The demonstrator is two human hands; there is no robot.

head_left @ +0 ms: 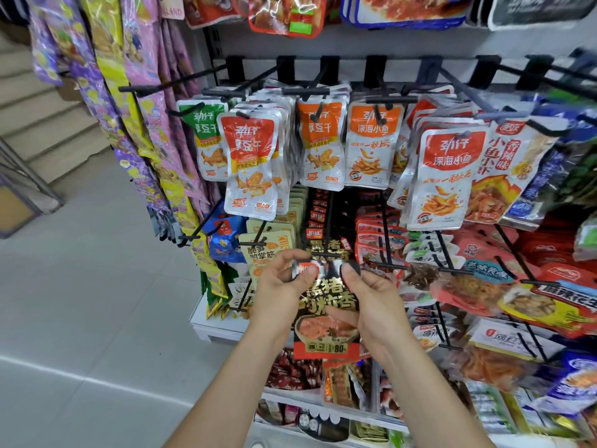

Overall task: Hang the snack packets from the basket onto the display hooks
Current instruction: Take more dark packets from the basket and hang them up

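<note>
Alignment decides the coming move. In the head view, a black, gold and red snack packet is held upright with its long axis vertical. Its top edge lies just below, and nearer than, the tip of a black display hook in the middle row. The top left corner is pinched by the left hand and the top right corner by the right hand; both are about equally near the tip. The hanging hole is hidden between the thumbs. By judgement, the top edge is to be raised slightly and pushed far-ward onto the hook. No basket is seen.
</note>
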